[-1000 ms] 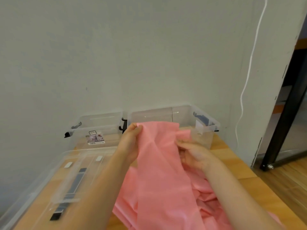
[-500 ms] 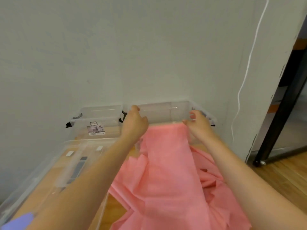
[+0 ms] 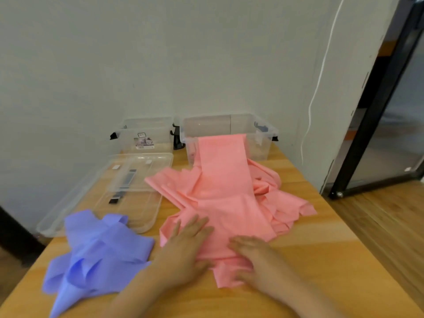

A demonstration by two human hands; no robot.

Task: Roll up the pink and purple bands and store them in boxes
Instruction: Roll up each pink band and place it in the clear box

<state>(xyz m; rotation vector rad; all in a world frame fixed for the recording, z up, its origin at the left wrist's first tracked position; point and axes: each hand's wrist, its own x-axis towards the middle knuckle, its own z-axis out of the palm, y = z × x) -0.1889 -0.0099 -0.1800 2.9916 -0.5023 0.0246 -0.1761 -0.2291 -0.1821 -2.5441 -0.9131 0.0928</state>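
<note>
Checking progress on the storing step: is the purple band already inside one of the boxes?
No, the purple band lies crumpled on the table near the person's left hand, outside both boxes.

Wooden table (image 3: 316,253), white cable (image 3: 319,88) down the wall, black door frame (image 3: 376,106), wood floor (image 3: 390,216)

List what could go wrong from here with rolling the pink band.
The pink band lies bunched on the table, so a roll begun under the left hand and right hand may trap creases. Its far end drapes over the clear box rim and may drag the box.
</note>
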